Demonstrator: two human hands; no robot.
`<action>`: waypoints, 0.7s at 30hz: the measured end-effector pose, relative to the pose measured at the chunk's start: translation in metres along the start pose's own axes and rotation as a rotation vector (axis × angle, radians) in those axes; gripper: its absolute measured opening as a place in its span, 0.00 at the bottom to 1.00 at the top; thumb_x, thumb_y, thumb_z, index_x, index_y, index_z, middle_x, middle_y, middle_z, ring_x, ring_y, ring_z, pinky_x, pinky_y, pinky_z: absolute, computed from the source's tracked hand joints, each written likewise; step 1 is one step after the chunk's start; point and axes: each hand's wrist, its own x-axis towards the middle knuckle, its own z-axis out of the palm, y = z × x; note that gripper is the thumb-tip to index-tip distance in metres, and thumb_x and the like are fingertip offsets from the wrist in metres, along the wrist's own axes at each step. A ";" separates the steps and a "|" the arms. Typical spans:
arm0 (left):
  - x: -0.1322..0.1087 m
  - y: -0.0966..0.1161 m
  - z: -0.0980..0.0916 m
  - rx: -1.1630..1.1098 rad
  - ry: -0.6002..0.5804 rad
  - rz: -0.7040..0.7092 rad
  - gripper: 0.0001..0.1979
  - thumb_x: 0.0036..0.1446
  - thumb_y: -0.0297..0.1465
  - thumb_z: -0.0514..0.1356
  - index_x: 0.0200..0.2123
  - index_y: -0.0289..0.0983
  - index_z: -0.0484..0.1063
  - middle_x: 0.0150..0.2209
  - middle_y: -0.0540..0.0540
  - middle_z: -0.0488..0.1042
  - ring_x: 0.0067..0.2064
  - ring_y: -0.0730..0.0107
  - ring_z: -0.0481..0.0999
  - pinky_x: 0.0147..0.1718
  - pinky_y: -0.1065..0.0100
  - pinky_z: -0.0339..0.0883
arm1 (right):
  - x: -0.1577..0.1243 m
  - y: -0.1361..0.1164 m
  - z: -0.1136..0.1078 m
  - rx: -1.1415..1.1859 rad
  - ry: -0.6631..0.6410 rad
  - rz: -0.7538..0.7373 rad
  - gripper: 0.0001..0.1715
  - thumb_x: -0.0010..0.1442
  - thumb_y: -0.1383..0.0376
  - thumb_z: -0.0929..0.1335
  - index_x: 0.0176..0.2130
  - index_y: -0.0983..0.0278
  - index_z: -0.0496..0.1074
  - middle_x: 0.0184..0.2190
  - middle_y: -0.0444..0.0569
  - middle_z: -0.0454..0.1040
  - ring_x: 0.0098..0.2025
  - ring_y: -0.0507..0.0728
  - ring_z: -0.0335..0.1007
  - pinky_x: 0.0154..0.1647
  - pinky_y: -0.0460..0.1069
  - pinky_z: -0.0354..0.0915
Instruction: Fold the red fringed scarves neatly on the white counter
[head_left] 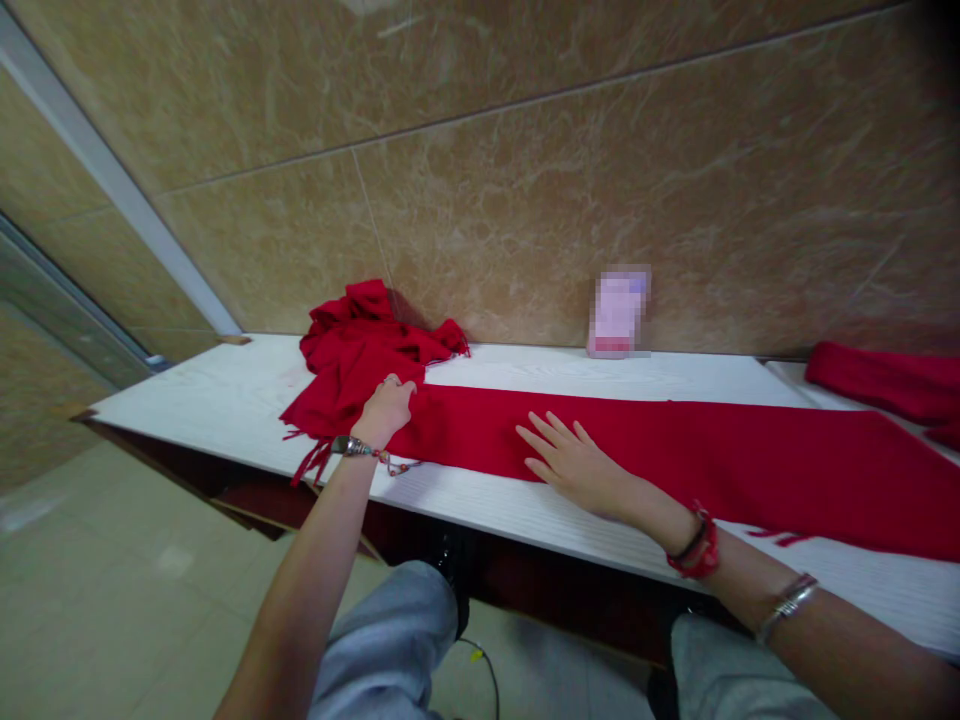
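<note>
I see matt red cloth, a white tabletop with fine wood-like grain, smooth marbled wall panels, a glossy floor and my shiny metal bangle.

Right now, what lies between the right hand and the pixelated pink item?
In the head view, beyond the right hand comes part of the flat red cloth, then a strip of white tabletop, before the pixelated pink item.

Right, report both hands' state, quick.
Left hand: fingers curled on the red cloth; cannot tell whether it grips it.
Right hand: open, fingers spread on the red cloth, holding nothing.
</note>
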 end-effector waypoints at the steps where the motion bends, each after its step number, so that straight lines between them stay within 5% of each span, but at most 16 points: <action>1: -0.001 0.001 -0.001 0.014 -0.030 -0.018 0.15 0.47 0.24 0.55 0.41 0.37 0.70 0.42 0.43 0.71 0.45 0.65 0.69 0.46 0.69 0.60 | 0.003 -0.002 0.002 0.003 -0.022 0.000 0.28 0.63 0.59 0.54 0.61 0.63 0.52 0.62 0.57 0.48 0.62 0.68 0.42 0.55 0.67 0.50; 5: -0.006 -0.004 -0.001 0.092 -0.133 -0.199 0.12 0.49 0.31 0.56 0.39 0.40 0.71 0.41 0.43 0.71 0.43 0.58 0.70 0.41 0.61 0.63 | 0.006 -0.002 0.012 -0.014 -0.014 0.003 0.28 0.63 0.59 0.55 0.60 0.63 0.53 0.62 0.57 0.50 0.62 0.69 0.44 0.55 0.67 0.50; 10: -0.014 -0.002 -0.001 0.203 -0.044 -0.440 0.18 0.55 0.33 0.50 0.48 0.34 0.66 0.51 0.30 0.62 0.53 0.39 0.59 0.40 0.47 0.60 | 0.005 0.001 0.017 -0.028 0.017 0.001 0.27 0.63 0.59 0.55 0.60 0.63 0.54 0.61 0.56 0.51 0.61 0.68 0.45 0.56 0.65 0.50; 13: -0.015 0.021 -0.001 0.150 0.009 -0.151 0.17 0.55 0.28 0.50 0.49 0.37 0.65 0.51 0.37 0.62 0.53 0.53 0.61 0.45 0.57 0.59 | 0.004 0.000 0.018 -0.035 0.034 0.009 0.27 0.63 0.59 0.55 0.60 0.62 0.54 0.61 0.55 0.52 0.61 0.67 0.46 0.55 0.65 0.50; 16: -0.012 0.044 0.002 0.019 -0.110 0.202 0.16 0.56 0.31 0.51 0.48 0.42 0.66 0.47 0.45 0.65 0.49 0.65 0.65 0.48 0.67 0.59 | 0.004 -0.001 0.019 -0.034 0.045 0.014 0.27 0.63 0.59 0.55 0.60 0.61 0.55 0.61 0.55 0.52 0.61 0.67 0.47 0.55 0.65 0.50; 21: -0.004 0.040 0.010 0.093 -0.160 -0.209 0.20 0.60 0.39 0.45 0.53 0.42 0.62 0.53 0.38 0.61 0.53 0.48 0.62 0.44 0.52 0.60 | 0.004 -0.001 0.017 -0.016 0.060 0.009 0.27 0.63 0.59 0.55 0.60 0.62 0.55 0.61 0.55 0.53 0.61 0.66 0.46 0.56 0.64 0.49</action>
